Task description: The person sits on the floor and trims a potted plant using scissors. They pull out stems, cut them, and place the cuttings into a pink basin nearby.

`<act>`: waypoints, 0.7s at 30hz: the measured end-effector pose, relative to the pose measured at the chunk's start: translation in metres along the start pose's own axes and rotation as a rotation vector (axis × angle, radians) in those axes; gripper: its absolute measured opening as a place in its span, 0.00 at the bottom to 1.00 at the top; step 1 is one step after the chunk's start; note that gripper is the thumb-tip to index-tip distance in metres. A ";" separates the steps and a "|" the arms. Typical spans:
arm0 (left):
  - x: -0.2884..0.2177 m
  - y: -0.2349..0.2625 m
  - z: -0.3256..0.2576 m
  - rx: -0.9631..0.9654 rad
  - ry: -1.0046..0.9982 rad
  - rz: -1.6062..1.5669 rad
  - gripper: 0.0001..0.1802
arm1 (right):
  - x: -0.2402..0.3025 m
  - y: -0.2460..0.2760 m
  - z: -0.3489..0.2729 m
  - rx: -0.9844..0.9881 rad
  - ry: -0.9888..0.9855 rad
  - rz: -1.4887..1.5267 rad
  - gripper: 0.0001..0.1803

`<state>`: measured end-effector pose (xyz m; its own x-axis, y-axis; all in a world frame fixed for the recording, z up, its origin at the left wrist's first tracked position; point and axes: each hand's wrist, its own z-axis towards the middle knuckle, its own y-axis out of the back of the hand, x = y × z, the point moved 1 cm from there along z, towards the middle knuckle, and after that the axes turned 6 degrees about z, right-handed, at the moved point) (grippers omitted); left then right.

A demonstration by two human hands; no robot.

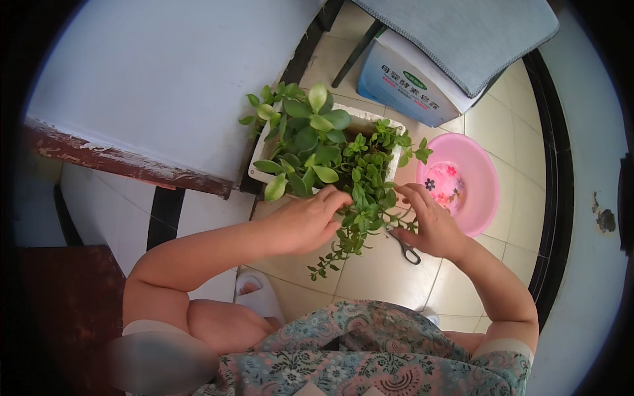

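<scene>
On the tiled floor [370,277] in front of the seated person stands a white rectangular planter [360,122] crowded with green plants [330,158], some with broad fleshy leaves, others with small leaves on trailing stems that spill over the near edge. The left hand [307,221] reaches into the near side of the foliage, its fingers [337,198] curled around a bunch of the small-leaved stems. The right hand [429,228] sits just right of that bunch, gripping a pair of scissors [406,247] whose dark handles poke out below the palm; the blades are hidden among the leaves. Right of the planter lies a pink plastic basin [472,178] with a flower pattern inside. To the far left runs a pale slab with a worn reddish edge [125,162]. Farther off sits a blue-and-white box [406,82] under a grey mat [462,33].
</scene>
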<state>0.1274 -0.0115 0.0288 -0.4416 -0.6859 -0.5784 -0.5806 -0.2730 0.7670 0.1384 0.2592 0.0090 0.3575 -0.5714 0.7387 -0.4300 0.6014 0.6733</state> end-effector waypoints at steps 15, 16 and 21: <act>0.001 -0.010 0.012 -0.136 -0.296 0.542 0.14 | -0.019 0.038 0.020 0.005 -0.449 0.413 0.09; 0.000 -0.009 0.013 -0.159 -0.320 0.529 0.14 | -0.024 0.039 0.021 -0.041 -0.433 0.418 0.09; -0.002 -0.011 0.015 -0.152 -0.311 0.381 0.21 | -0.036 0.053 0.034 -0.172 -0.425 0.456 0.08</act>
<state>0.1244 0.0026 0.0170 -0.7982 -0.5293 -0.2874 -0.2428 -0.1539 0.9578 0.0748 0.2926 0.0174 -0.2043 -0.3878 0.8988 -0.3099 0.8966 0.3164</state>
